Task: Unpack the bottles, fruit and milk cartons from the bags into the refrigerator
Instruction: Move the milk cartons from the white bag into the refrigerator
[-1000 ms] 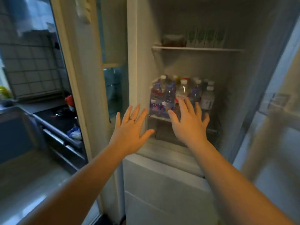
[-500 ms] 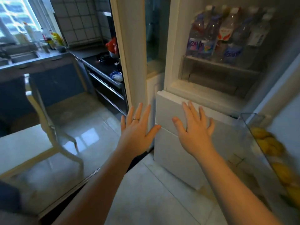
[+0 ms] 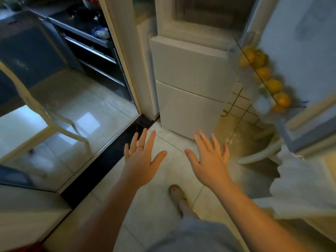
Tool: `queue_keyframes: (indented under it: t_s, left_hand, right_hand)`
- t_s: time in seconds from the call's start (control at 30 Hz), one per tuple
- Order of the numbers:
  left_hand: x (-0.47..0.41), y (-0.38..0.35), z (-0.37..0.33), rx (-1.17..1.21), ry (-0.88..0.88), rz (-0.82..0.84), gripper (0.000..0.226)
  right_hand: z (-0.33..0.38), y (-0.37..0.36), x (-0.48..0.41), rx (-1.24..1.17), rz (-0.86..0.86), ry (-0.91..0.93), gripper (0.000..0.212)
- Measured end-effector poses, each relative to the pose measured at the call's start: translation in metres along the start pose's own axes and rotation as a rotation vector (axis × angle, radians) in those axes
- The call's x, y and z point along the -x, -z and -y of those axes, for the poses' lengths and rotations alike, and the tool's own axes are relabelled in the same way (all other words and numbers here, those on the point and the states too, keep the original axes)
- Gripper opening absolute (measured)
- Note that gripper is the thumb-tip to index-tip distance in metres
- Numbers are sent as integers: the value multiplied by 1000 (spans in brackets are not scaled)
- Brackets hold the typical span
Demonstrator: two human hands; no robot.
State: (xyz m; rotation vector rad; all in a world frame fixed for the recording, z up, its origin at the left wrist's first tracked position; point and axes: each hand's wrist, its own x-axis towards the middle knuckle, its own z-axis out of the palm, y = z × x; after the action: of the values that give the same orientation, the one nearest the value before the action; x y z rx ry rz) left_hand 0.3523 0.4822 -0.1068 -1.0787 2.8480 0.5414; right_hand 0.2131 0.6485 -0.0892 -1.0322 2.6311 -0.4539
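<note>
My left hand (image 3: 140,160) and right hand (image 3: 211,164) hover side by side over the floor (image 3: 160,211), fingers spread straight, holding nothing. A ring (image 3: 140,146) sits on my left.

Ahead stands the fridge (image 3: 189,70), its open upper part cut off at the top edge, its two lower drawers (image 3: 189,110) shut. The yellow-orange fruit (image 3: 272,85) lies in a row in the door shelf (image 3: 238,40) at right, blurred behind its clear wall. Below, a crumpled white thing (image 3: 300,188), perhaps a bag, runs off the right edge.
</note>
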Motion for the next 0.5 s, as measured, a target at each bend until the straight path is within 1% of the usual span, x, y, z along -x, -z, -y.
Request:
queue_keyframes:
  t_s: [0.13,0.27,0.33,0.5]
  left_hand:
    - [47,-33,-25,13,-45,69,85]
    - [85,-62,-62,19,-168,139,86]
    - [99,-75,-87,17,-225,173,90]
    - [121,-106,-169,12,-316,253,85]
  right_hand:
    - [-33,-6,58,42,31,-39,70]
    - [-73,-2,103,80,52,-88,68]
    - [-96,3,123,81,55,-128,68]
    - [-171,25,168,50,20,-227,67]
